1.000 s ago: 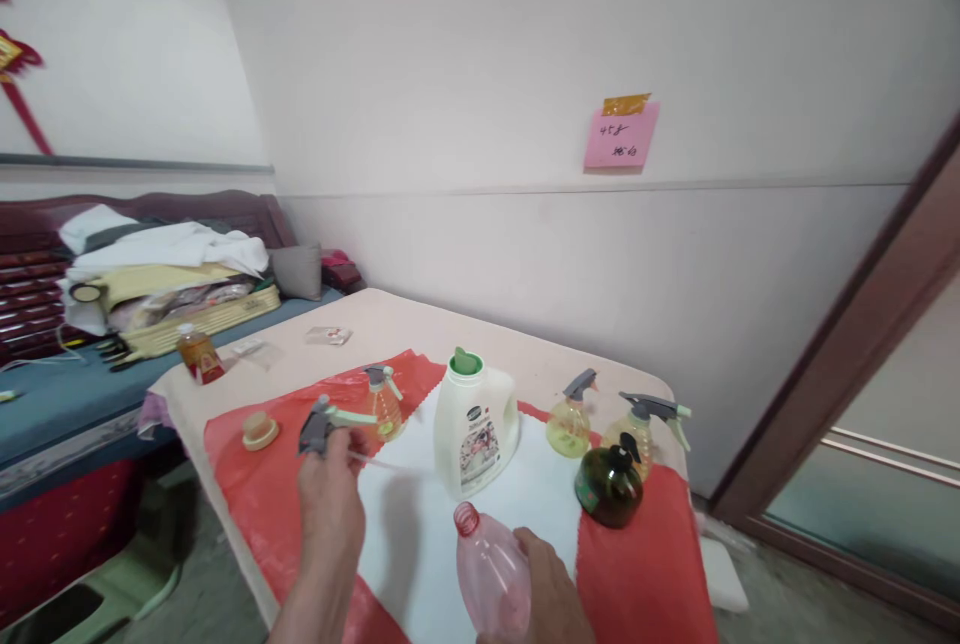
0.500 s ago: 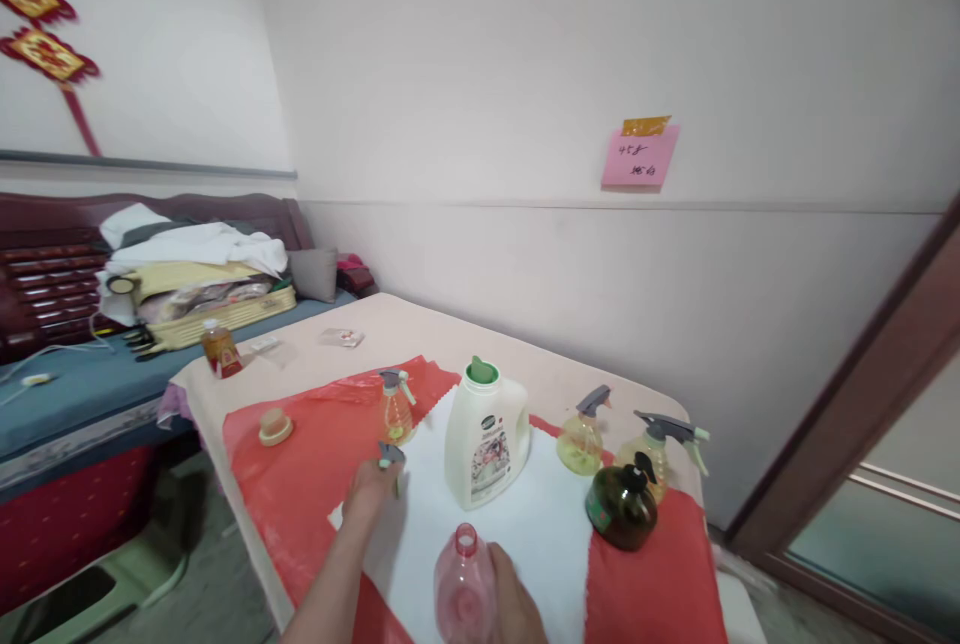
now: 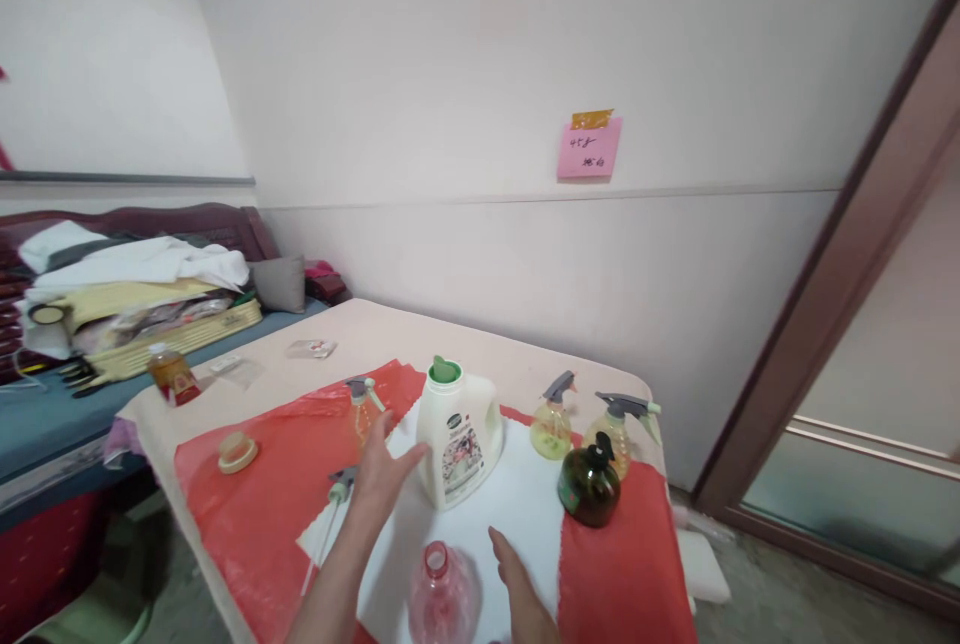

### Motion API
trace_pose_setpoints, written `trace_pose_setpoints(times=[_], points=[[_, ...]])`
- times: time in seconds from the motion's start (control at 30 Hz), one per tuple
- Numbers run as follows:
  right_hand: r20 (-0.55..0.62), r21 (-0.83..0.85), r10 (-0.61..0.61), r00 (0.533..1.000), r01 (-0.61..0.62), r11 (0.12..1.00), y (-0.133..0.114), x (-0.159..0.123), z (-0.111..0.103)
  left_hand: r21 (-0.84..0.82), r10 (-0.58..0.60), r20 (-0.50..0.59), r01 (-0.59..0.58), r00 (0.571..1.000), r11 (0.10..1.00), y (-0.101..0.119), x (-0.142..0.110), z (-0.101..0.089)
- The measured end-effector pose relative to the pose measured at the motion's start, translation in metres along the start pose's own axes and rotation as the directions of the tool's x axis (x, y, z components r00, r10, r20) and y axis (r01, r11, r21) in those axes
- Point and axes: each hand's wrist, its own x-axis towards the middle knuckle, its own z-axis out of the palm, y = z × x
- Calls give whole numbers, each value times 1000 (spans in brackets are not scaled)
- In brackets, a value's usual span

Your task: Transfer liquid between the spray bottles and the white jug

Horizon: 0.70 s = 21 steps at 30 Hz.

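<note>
My left hand [image 3: 386, 472] is open, fingers spread, just left of a white detergent jug [image 3: 459, 444] with an uncapped green spout; I cannot tell whether it touches the jug. A grey spray head [image 3: 340, 486] with a thin dip tube lies left of my left wrist. In front of me stands a pink transparent bottle [image 3: 441, 599], its neck uncovered. My right hand [image 3: 510, 564] is open beside that bottle, apart from it and holding nothing. Partly behind my left fingers is an orange-tinted spray bottle [image 3: 362, 414].
Two yellowish spray bottles [image 3: 551, 429] and a dark green pump bottle [image 3: 590, 484] stand on the right. A round beige cap [image 3: 238, 451] lies on the red sheet [image 3: 277, 454] at left. A drink bottle [image 3: 172, 374] is near the table's left edge. White cloth [image 3: 517, 504] lies under the jug.
My left hand has let go of the spray head and moved toward the jug. My right hand has released the pink bottle and opened. The camera view has turned right.
</note>
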Motion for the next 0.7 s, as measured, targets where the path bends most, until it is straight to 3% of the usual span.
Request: trace_pose_setpoints(times=[0.13, 0.23, 0.4, 0.57, 0.63, 0.7], points=[[-64, 89, 73, 995, -67, 994, -3, -4, -12, -143, 76, 116, -59, 990, 988, 29, -10, 32], [-122, 194, 61, 991, -36, 980, -2, -4, -12, -163, 51, 136, -28, 989, 986, 35, -13, 35], [-322, 487, 70, 944, 101, 867, -5, 3, -16, -149, 45, 79, -33, 996, 988, 44, -16, 15], [-412, 661, 123, 903, 203, 723, -20, 19, -35, -271, 91, 7, -86, 996, 959, 83, -44, -17], [-406, 700, 112, 907, 230, 676, -27, 23, -45, -504, 73, -30, -78, 997, 860, 105, -66, -25], [-396, 735, 72, 915, 269, 623, -35, 20, -57, -701, 40, 5, -24, 999, 712, 127, -92, -24]])
